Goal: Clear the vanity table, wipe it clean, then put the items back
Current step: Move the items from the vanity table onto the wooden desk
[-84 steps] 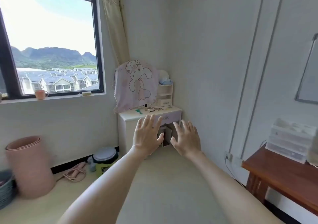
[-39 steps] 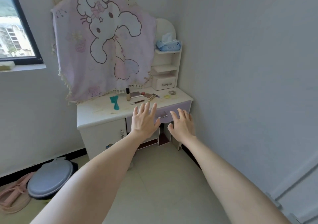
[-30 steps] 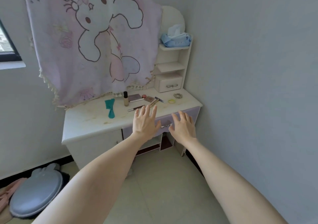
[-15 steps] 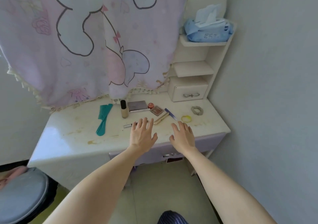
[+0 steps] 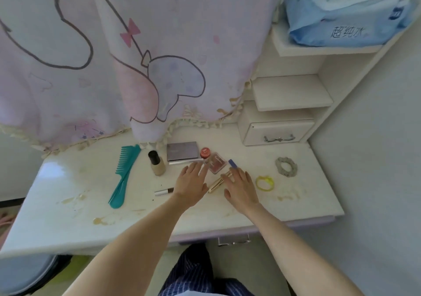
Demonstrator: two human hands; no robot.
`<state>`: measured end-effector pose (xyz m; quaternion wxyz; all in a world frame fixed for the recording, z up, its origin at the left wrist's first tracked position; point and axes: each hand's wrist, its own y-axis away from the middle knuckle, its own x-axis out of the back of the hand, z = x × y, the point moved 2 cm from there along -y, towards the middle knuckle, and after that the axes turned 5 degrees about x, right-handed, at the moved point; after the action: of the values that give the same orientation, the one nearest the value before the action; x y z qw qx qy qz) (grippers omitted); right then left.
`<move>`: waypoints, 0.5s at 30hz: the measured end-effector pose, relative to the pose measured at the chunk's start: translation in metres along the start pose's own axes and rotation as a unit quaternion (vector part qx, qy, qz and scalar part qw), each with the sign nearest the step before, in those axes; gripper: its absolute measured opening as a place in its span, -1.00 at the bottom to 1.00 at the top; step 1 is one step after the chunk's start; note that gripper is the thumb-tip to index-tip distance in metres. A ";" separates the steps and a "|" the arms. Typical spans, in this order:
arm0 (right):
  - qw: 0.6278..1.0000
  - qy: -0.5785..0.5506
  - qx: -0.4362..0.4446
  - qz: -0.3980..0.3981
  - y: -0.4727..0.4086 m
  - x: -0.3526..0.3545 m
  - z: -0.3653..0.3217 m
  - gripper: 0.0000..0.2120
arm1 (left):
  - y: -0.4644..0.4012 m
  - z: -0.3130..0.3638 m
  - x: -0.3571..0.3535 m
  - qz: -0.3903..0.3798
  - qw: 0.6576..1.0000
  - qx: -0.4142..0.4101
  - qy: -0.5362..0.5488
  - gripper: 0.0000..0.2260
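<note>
- We see the white vanity surface (image 5: 68,223) stained with yellowish spots, mostly toward its front left edge.
- A pink cartoon cloth (image 5: 114,56) hangs over the rear edge, its fringe touching the surface.
- At the rear right corner stands a shelf unit (image 5: 291,93) with a small drawer (image 5: 276,133); a blue tissue pack (image 5: 341,22) lies on its top shelf.
- Our left hand (image 5: 191,185) hovers flat over the middle of the surface, fingers (image 5: 193,168) straight and spread, gripping nothing.
- Our right hand (image 5: 241,188) lies just beside it, fingers (image 5: 239,174) likewise released, over a gold tube (image 5: 215,185).
- A teal comb (image 5: 125,175) lies left of centre, pointing from rear to front.
- A grey compact (image 5: 182,152) sits near the rear edge, a foundation bottle (image 5: 157,163) upright to its left.
- A pink blush case (image 5: 215,162) and a small red jar (image 5: 205,152) sit just beyond our fingers.
- A grey scrunchie (image 5: 286,166) and a yellow band (image 5: 264,183) lie toward the right edge.
- A silver tube (image 5: 164,191) lies left of our left wrist.
</note>
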<state>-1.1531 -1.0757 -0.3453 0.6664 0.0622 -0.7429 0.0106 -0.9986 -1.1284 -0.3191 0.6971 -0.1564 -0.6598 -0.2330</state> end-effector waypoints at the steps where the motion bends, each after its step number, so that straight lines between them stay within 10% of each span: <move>1: 1.000 0.006 0.029 0.009 -0.006 -0.003 0.003 -0.56 | -0.011 -0.001 -0.001 0.004 0.999 -0.031 0.016 -0.34; 15: 0.989 -0.071 0.092 0.095 -0.038 -0.020 0.043 -0.70 | -0.108 -0.008 -0.048 0.022 0.971 -0.224 -0.077 -0.75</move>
<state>-1.1891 -1.1156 -0.3724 0.5993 0.0527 -0.7868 0.1379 -1.0501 -1.2185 -0.3768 0.5965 -0.3403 -0.6388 -0.3468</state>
